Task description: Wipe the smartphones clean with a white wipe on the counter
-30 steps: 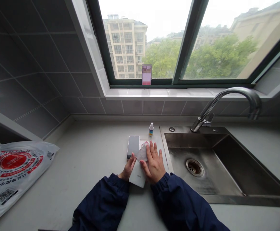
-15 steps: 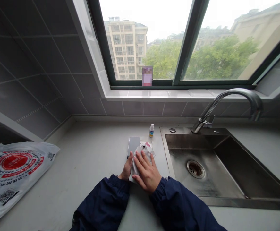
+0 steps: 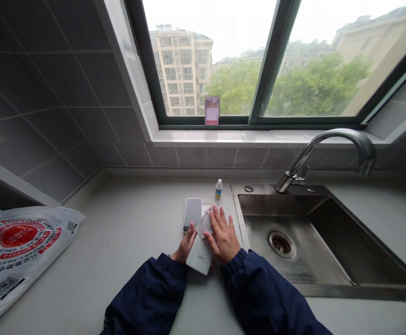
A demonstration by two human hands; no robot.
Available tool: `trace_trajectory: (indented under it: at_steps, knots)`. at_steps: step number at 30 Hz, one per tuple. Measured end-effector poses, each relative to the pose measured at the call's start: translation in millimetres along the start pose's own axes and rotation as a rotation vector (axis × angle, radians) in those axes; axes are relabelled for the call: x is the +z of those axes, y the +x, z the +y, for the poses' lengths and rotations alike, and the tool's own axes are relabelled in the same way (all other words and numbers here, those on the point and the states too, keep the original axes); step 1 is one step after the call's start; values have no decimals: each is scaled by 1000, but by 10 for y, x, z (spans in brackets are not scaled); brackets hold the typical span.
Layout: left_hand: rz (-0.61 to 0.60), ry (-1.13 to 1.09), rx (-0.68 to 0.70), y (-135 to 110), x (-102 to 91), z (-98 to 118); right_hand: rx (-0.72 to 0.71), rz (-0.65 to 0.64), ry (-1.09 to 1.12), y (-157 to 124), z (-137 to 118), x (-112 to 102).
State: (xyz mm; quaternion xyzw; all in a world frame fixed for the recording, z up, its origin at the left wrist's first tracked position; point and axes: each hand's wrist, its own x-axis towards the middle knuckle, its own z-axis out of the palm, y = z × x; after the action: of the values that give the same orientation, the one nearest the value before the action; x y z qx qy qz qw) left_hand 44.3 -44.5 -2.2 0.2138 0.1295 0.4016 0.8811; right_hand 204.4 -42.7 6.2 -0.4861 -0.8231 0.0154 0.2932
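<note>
My left hand [image 3: 185, 245] grips a white smartphone [image 3: 199, 257] along its left edge, its back turned up and tilted above the counter. Over the phone's upper part lies a thin white wipe [image 3: 205, 225], which my right hand [image 3: 223, 236] holds against the surface with its fingers laid over it. Just beyond rests a second phone [image 3: 193, 211], its dark screen facing up. A clear phone case [image 3: 206, 206] beside it is mostly hidden by the wipe and my right hand. Behind these a small white dropper bottle [image 3: 218, 190] with a blue and yellow label stands upright.
A steel sink [image 3: 239, 218] is set into the counter on the right, with a curved chrome faucet [image 3: 295, 163] behind it. On the left lies a white plastic bag [image 3: 45, 260] with red print. The window sill [image 3: 185, 135] runs along the back.
My right hand and the wipe have slid up and to the right along the phone, uncovering its lower back. More of the case is now covered.
</note>
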Motion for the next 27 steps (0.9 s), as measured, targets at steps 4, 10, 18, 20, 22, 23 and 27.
trace_trajectory:
  at_steps: [4, 10, 18, 20, 22, 23, 27]
  knots:
    - [18, -59, 108, 46, -24, -14, -123, -47, 2, -58, -79, 34]
    - [99, -51, 141, 42, -4, 10, -281, -138, 2, -85, -150, 10]
    - [-15, -51, 30, 56, -124, -34, -81, -45, -5, -14, -31, -1]
    - [-34, -35, -16, 50, -123, -33, -49, -28, 9, -11, -20, 5]
    - [-41, -33, -16, 48, -108, -30, -40, -29, 22, -18, -27, 14]
    - [-40, -39, 1, 51, -101, -30, -43, -37, 27, -25, -38, 19]
    - [21, -88, 106, 72, -86, -35, -91, -78, 35, -62, -98, 41]
